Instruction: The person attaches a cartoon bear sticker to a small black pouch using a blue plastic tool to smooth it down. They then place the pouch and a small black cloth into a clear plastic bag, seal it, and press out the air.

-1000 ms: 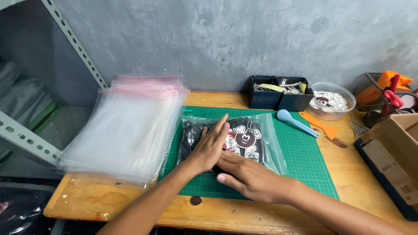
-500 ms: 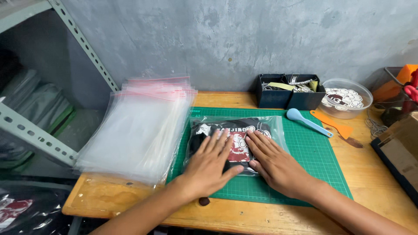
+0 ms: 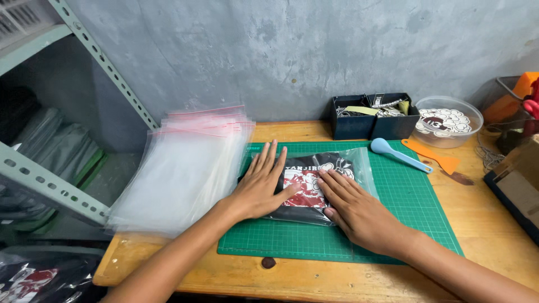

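A folded black garment with a red and white print lies inside a clear plastic bag [image 3: 331,168] on the green cutting mat [image 3: 404,224]. My left hand [image 3: 259,185] lies flat on the bag's left half, fingers spread. My right hand [image 3: 353,207] presses flat on its right half, fingers pointing up and left. Neither hand grips anything.
A stack of clear zip bags [image 3: 185,168] lies left of the mat on the wooden table [image 3: 494,224]. Behind it stand a black divided box [image 3: 370,118], a clear bowl of stickers [image 3: 446,120], a blue scoop [image 3: 396,154] and an orange scraper [image 3: 432,157]. A metal shelf frame [image 3: 50,185] stands at left.
Both hands have slid onto the bag and flattened side by side, smoothing it. The view has shifted closer and slightly left.
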